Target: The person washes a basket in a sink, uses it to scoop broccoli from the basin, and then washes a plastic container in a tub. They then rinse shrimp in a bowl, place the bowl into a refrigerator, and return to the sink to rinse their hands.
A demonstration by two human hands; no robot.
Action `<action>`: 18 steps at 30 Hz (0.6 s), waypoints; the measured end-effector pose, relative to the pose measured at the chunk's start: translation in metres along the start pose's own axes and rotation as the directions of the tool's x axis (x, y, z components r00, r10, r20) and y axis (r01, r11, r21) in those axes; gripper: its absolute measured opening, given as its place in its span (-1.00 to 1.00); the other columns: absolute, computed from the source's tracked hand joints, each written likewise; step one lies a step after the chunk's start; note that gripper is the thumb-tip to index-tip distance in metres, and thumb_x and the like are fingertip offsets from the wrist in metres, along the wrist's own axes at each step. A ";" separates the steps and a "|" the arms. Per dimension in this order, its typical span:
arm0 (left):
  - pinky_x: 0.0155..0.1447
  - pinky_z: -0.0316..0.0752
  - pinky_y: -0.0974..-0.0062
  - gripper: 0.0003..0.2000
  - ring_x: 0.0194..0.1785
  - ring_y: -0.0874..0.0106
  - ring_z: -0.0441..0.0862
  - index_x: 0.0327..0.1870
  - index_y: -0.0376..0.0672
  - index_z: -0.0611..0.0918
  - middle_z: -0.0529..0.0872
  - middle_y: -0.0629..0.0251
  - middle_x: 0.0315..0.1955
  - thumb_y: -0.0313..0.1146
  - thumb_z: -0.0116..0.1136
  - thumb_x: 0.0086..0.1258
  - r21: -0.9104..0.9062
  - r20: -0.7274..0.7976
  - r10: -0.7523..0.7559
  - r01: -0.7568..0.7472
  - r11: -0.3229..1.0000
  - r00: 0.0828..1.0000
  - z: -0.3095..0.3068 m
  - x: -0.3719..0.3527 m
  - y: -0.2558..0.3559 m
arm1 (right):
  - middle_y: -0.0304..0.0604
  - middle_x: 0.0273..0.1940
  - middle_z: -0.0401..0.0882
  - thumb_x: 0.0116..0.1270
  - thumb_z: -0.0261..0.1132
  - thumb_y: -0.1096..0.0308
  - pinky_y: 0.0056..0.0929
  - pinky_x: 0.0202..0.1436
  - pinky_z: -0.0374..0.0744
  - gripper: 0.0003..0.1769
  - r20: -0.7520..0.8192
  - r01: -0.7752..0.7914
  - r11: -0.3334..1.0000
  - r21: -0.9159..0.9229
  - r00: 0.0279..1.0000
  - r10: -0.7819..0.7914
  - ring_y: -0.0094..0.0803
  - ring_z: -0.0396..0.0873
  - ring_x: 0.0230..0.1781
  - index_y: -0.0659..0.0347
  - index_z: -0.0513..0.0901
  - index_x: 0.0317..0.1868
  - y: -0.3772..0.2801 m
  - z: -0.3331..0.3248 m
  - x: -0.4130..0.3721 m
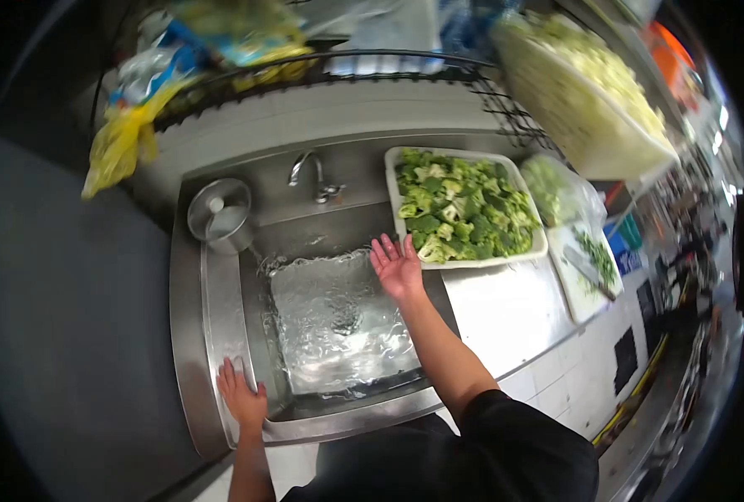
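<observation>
My right hand [398,269] is held palm up over the right side of the sink, its fingers apart and nothing in it. Just past its fingertips is a white tub [460,263] heaped with cut broccoli [464,205]. My left hand [242,396] lies flat with fingers spread on the left rim of the metal sink [224,318], close to the front corner. Between the hands, rippling water [338,314] fills the basin.
Behind the basin stands a curved faucet [307,171], with a metal pot [219,216] at the back left. To the right lie a bagged green vegetable [556,188] and a cutting board [574,284] bearing a knife [588,272] and chopped greens. A tub of pale cut vegetables [589,100] sits up high.
</observation>
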State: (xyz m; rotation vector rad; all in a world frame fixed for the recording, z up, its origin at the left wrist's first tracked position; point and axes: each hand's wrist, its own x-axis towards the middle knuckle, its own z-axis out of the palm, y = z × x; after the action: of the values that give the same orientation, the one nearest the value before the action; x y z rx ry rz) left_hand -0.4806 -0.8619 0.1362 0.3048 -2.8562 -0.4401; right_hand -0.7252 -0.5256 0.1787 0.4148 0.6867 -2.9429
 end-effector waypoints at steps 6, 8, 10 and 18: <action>0.46 -0.10 0.06 -0.39 0.41 0.00 0.08 0.05 -0.38 0.45 0.19 0.03 0.36 -0.38 0.33 -0.13 -0.013 -0.018 0.016 -0.016 1.000 1.000 0.015 0.008 -0.027 | 0.04 -0.10 0.54 0.42 0.03 0.06 -0.28 0.00 0.56 -0.49 -0.237 0.162 0.941 0.298 0.967 -0.092 -0.20 0.60 -0.12 0.36 0.31 0.12 -0.022 -0.033 0.026; 0.45 -0.08 0.04 -0.48 0.40 0.00 0.09 -0.06 -0.39 0.48 0.19 0.01 0.36 -0.35 0.31 -0.11 -0.047 -0.040 -0.004 0.002 0.999 0.999 0.048 0.008 -0.051 | 0.01 -0.14 0.56 0.43 0.00 0.09 -0.28 -0.01 0.56 -0.53 -0.066 0.143 0.937 0.319 0.989 -0.129 -0.23 0.62 -0.15 0.36 0.33 0.08 -0.033 -0.071 0.050; 0.45 -0.09 0.04 -0.48 0.41 0.02 0.08 -0.05 -0.39 0.49 0.19 0.02 0.36 -0.35 0.31 -0.09 -0.003 0.013 -0.034 0.034 0.999 0.999 0.010 0.014 -0.024 | 0.00 -0.14 0.57 0.43 0.01 0.06 -0.29 -0.03 0.56 -0.53 -0.213 0.163 0.950 0.268 0.971 -0.107 -0.25 0.61 -0.14 0.35 0.36 0.05 -0.074 -0.057 0.051; 0.46 -0.11 0.04 -0.52 0.41 0.01 0.07 -0.06 -0.33 0.51 0.19 0.00 0.35 -0.35 0.27 -0.06 -0.002 0.007 -0.049 0.049 0.999 0.999 0.010 0.005 -0.014 | -0.11 0.11 0.47 0.36 0.14 0.04 -0.37 -0.01 0.48 -0.47 -0.247 -0.144 0.841 -0.522 0.969 0.013 -0.35 0.48 0.02 0.22 0.39 0.19 -0.055 -0.061 -0.052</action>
State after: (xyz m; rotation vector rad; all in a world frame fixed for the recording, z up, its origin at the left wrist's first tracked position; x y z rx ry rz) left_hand -0.4853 -0.8729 0.1235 0.3749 -2.8604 -0.4543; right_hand -0.6691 -0.4479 0.1637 0.7093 1.4319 -2.4826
